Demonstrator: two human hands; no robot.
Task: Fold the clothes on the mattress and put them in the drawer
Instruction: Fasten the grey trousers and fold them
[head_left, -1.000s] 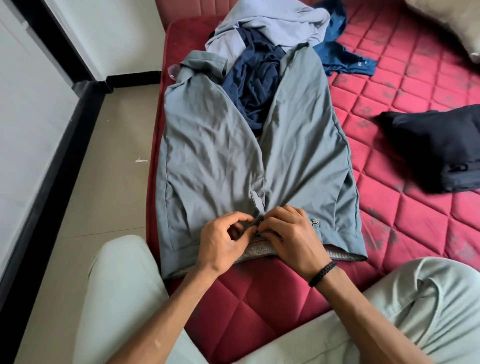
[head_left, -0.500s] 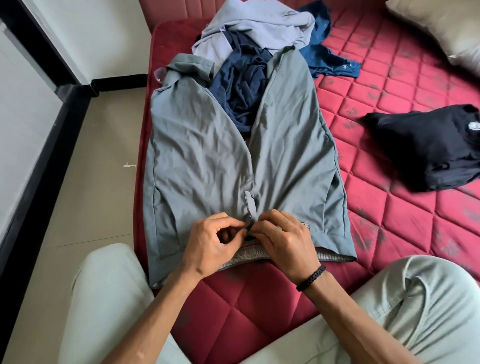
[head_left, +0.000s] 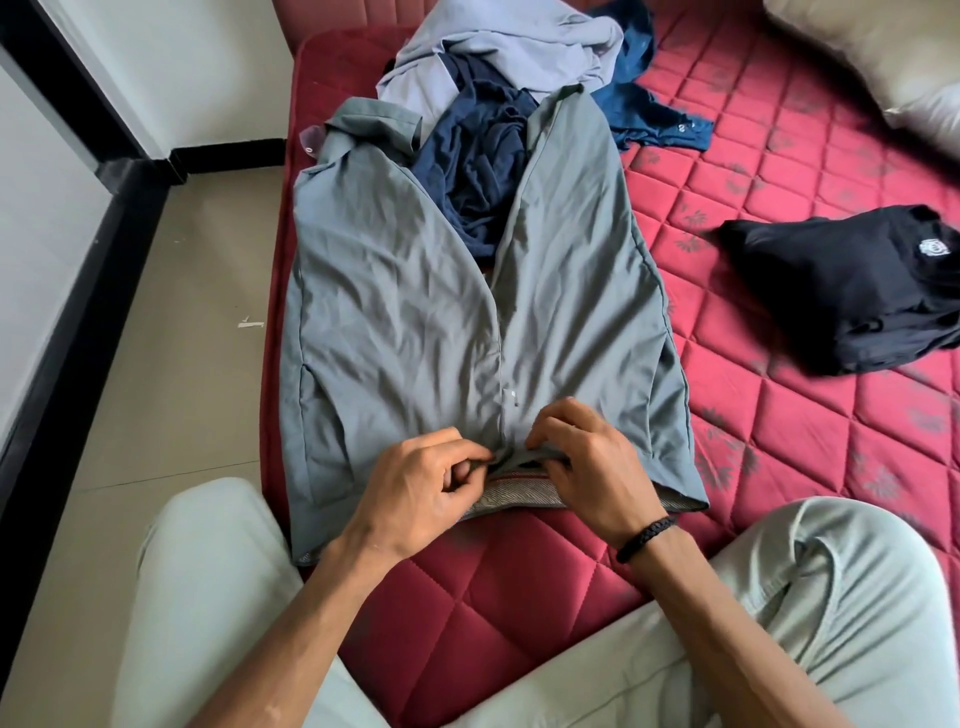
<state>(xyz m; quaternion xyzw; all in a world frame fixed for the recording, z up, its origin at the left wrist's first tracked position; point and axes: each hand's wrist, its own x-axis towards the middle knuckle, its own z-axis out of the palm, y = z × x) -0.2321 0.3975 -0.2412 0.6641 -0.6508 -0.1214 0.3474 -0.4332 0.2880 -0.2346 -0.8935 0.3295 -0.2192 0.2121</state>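
Left hand (head_left: 415, 480) pinches the near hem of the grey shirt (head_left: 415, 312), fingers curled at the placket. The shirt lies spread front-up on the red mattress (head_left: 779, 208), collar away from the person. Right hand (head_left: 587, 462) grips the opposite front edge, touching the left. Looks like buttoning before the fold; next calls for lining up button and hole. No drawer in view.

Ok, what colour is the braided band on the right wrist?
Black. The braided wristband shows clearly in the head view, just behind the right hand.
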